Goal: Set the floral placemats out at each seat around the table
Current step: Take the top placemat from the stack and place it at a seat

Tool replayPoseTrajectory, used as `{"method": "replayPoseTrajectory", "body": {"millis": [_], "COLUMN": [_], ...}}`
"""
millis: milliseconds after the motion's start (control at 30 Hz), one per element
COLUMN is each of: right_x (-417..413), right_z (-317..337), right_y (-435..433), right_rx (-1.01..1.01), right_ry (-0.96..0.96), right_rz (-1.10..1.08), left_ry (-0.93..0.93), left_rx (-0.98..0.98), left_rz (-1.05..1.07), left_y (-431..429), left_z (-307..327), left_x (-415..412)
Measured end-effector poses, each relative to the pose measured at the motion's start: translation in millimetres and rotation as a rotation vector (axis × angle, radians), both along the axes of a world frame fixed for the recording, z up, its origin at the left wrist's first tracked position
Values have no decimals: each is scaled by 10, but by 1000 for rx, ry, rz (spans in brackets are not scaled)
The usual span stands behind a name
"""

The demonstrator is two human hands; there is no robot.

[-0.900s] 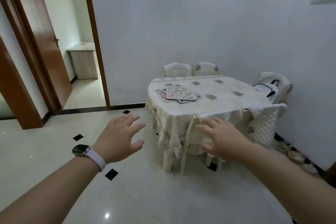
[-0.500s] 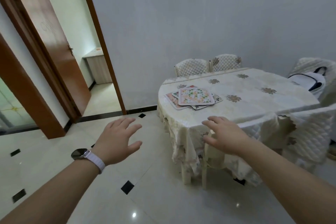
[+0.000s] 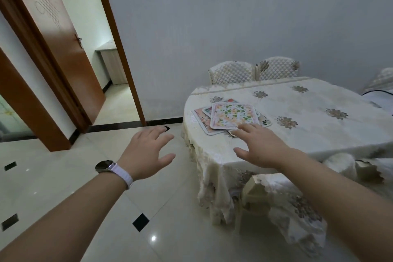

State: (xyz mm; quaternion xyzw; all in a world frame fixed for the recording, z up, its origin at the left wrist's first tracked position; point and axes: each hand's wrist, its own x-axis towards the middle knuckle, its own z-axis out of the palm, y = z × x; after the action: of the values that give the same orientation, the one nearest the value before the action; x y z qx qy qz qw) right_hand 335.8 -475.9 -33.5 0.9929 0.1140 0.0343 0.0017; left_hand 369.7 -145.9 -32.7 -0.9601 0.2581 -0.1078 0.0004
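Note:
A loose pile of floral placemats [image 3: 231,116] lies near the left end of the oval table [image 3: 319,130], which is covered by a cream embroidered cloth. My right hand [image 3: 261,147] hovers over the table with fingers spread, its fingertips just short of the pile's near edge. My left hand [image 3: 148,153], with a watch on the wrist, is open above the floor to the left of the table. Both hands hold nothing.
Two quilted chair backs [image 3: 253,72] stand behind the table against the wall. A covered chair [image 3: 282,200] is tucked in at the near side. A brown door [image 3: 57,36] stands open at the left. The floor is glossy tile.
The table has come much closer in view. My right hand has moved from in front of the table's edge to over its top, near the placemats. My left hand stays open beside it.

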Motion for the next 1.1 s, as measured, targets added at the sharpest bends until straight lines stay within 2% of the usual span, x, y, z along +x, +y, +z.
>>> {"method": "replayPoseTrajectory", "body": {"millis": [233, 467, 600, 800, 1100], "right_x": [1123, 2254, 2637, 2913, 3555], "right_z": [-142, -331, -377, -601, -1135], "right_y": [32, 279, 322, 307, 62], "right_rx": [-45, -70, -18, 8, 142], "right_ry": [2, 108, 91, 148, 205], "right_rz": [-61, -177, -280, -365, -462], "left_ry": [28, 93, 32, 60, 215], "left_rx": [-34, -67, -47, -49, 10], "left_rz": [-33, -132, -229, -376, -407], "left_y": [214, 513, 501, 329, -38], "left_z": [-303, -498, -474, -647, -1234], "left_x": [1284, 2765, 3564, 4129, 4868]}}
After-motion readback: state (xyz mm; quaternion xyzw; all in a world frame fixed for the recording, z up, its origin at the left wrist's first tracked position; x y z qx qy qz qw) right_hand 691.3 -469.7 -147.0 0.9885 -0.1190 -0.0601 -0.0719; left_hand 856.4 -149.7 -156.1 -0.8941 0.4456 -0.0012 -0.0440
